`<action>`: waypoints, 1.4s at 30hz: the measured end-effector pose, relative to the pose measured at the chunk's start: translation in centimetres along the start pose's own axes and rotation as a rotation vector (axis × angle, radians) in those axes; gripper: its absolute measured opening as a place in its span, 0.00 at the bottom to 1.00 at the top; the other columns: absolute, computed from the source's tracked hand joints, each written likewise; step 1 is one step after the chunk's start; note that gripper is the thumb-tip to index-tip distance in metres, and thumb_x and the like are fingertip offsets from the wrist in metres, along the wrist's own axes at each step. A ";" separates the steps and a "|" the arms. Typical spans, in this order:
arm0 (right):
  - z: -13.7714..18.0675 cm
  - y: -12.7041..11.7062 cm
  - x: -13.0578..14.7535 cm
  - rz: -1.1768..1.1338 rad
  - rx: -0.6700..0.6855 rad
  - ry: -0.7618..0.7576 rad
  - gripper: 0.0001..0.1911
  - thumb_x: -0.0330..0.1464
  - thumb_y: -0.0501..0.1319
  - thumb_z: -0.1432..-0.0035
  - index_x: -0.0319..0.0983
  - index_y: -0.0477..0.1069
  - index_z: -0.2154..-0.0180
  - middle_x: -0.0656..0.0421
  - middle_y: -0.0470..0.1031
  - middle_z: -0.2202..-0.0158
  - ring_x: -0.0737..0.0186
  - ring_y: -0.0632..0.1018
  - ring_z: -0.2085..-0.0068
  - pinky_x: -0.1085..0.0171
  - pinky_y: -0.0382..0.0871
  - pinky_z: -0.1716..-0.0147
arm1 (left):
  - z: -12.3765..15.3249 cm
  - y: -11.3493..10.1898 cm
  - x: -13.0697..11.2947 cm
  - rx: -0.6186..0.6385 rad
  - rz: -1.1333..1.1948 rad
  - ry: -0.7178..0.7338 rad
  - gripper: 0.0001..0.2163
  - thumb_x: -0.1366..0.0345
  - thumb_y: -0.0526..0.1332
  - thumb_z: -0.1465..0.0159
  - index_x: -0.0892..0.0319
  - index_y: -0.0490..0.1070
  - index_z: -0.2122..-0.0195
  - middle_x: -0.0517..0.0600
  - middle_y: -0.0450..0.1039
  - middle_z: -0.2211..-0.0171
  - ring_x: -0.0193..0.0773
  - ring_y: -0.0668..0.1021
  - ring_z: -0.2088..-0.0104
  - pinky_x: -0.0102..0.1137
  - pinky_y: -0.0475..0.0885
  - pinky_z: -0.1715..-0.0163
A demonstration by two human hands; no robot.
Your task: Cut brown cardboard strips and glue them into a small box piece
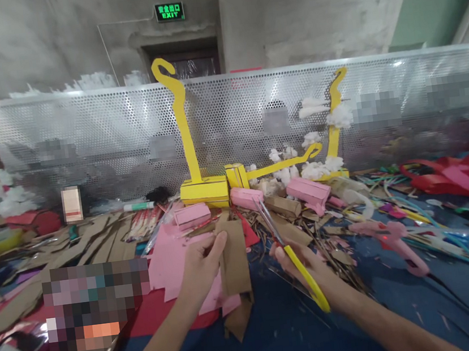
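over the blue table [275,335], left hand [202,262] thumb-forward on brown cardboard [235,261]

Room over front tabletop [291,336], perforated barrier [227,119] behind

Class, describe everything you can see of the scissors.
The scissors have slim, shiny, metallic-looking blades, apparently slightly parted, and a yellow, plastic-looking handle. Held in the person's right hand, they slant with tips pointing away from the person. The tips overlap a pink block in view; whether they touch is unclear.
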State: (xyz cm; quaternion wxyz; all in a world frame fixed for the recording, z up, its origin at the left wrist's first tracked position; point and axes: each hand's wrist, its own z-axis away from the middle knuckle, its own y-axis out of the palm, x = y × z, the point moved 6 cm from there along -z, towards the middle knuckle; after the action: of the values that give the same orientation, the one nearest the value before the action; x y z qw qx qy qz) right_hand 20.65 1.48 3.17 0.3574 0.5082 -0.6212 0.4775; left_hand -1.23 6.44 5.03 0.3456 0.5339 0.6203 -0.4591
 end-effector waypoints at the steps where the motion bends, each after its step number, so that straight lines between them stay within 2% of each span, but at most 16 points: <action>1: 0.0 0.0 -0.1 0.002 0.000 0.002 0.26 0.57 0.59 0.41 0.39 0.71 0.64 0.60 0.69 0.71 0.63 0.69 0.70 0.66 0.67 0.72 | 0.0 -0.1 0.0 -0.013 -0.004 -0.003 0.22 0.47 0.60 0.36 0.60 0.67 0.79 0.42 0.56 0.82 0.29 0.59 0.82 0.27 0.50 0.82; 5: 0.0 0.0 -0.6 0.012 0.023 0.014 0.26 0.57 0.58 0.40 0.40 0.71 0.63 0.61 0.67 0.72 0.63 0.68 0.72 0.67 0.66 0.73 | 0.0 -0.2 0.5 -0.026 0.038 -0.026 0.22 0.46 0.62 0.38 0.60 0.69 0.78 0.42 0.57 0.82 0.29 0.60 0.81 0.26 0.51 0.82; 9: -0.1 0.0 -1.0 -0.007 0.031 0.017 0.24 0.55 0.60 0.40 0.40 0.72 0.62 0.60 0.70 0.70 0.62 0.71 0.69 0.66 0.69 0.68 | 0.0 0.2 1.0 -0.008 0.135 -0.084 0.22 0.45 0.62 0.38 0.60 0.68 0.76 0.41 0.58 0.82 0.29 0.63 0.82 0.25 0.56 0.84; 14: 0.0 0.3 -0.1 -0.035 0.041 0.008 0.23 0.54 0.62 0.42 0.40 0.71 0.62 0.59 0.73 0.66 0.58 0.73 0.63 0.65 0.69 0.63 | 0.2 1.4 1.2 0.090 0.402 -0.158 0.19 0.47 0.64 0.39 0.59 0.73 0.59 0.42 0.66 0.75 0.29 0.67 0.81 0.23 0.64 0.85; 18: 0.2 0.5 1.1 0.032 0.138 -0.022 0.20 0.49 0.65 0.42 0.40 0.67 0.62 0.61 0.69 0.68 0.61 0.70 0.67 0.66 0.66 0.67 | 0.1 1.5 0.5 0.160 0.482 -0.069 0.17 0.53 0.66 0.38 0.59 0.72 0.54 0.46 0.70 0.71 0.30 0.70 0.77 0.24 0.67 0.80; 21: 0.5 0.2 1.9 0.206 0.154 -0.087 0.17 0.46 0.65 0.42 0.40 0.65 0.63 0.63 0.65 0.69 0.63 0.67 0.69 0.66 0.62 0.70 | -0.2 1.0 0.2 0.148 0.487 0.023 0.13 0.56 0.66 0.36 0.58 0.73 0.56 0.45 0.71 0.72 0.30 0.71 0.76 0.25 0.68 0.75; 25: 0.8 0.2 3.0 0.448 0.143 -0.180 0.16 0.42 0.67 0.43 0.40 0.64 0.64 0.62 0.66 0.66 0.62 0.66 0.67 0.64 0.62 0.67 | -0.2 0.8 0.2 0.153 0.508 0.057 0.11 0.57 0.66 0.36 0.59 0.74 0.58 0.48 0.76 0.69 0.32 0.75 0.73 0.27 0.70 0.71; 28: 0.9 0.6 3.3 0.505 0.179 -0.189 0.15 0.39 0.67 0.42 0.40 0.64 0.61 0.58 0.69 0.61 0.58 0.70 0.63 0.62 0.64 0.63 | 0.0 1.3 -0.3 0.237 0.558 0.085 0.10 0.59 0.64 0.34 0.59 0.73 0.58 0.49 0.78 0.67 0.34 0.77 0.70 0.28 0.72 0.69; 31: 0.9 0.5 3.2 0.588 0.157 -0.198 0.15 0.40 0.66 0.41 0.41 0.63 0.63 0.56 0.70 0.61 0.56 0.71 0.62 0.61 0.63 0.63 | 0.1 1.4 -0.8 0.275 0.557 0.119 0.07 0.61 0.62 0.32 0.59 0.73 0.57 0.50 0.78 0.65 0.33 0.77 0.69 0.27 0.72 0.68; 36: 0.9 0.4 2.5 0.708 0.118 -0.203 0.18 0.44 0.67 0.42 0.42 0.60 0.67 0.57 0.70 0.64 0.57 0.70 0.66 0.61 0.61 0.67 | 0.1 1.2 -0.5 0.270 0.472 0.152 0.05 0.64 0.64 0.34 0.59 0.72 0.60 0.48 0.77 0.66 0.33 0.77 0.68 0.27 0.73 0.67; 42: 1.1 0.6 2.3 0.714 0.118 -0.215 0.19 0.45 0.67 0.43 0.42 0.60 0.69 0.58 0.69 0.66 0.58 0.71 0.67 0.63 0.60 0.69 | 0.0 1.1 0.1 0.254 0.421 0.161 0.05 0.66 0.67 0.36 0.60 0.72 0.63 0.46 0.75 0.70 0.31 0.76 0.70 0.24 0.71 0.69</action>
State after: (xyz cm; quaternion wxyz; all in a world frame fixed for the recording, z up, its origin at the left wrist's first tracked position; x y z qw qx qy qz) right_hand 19.60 -0.21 4.89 0.0713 0.3265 -0.7647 0.5509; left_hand -0.20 6.53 4.74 0.3132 0.7251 0.4587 -0.4071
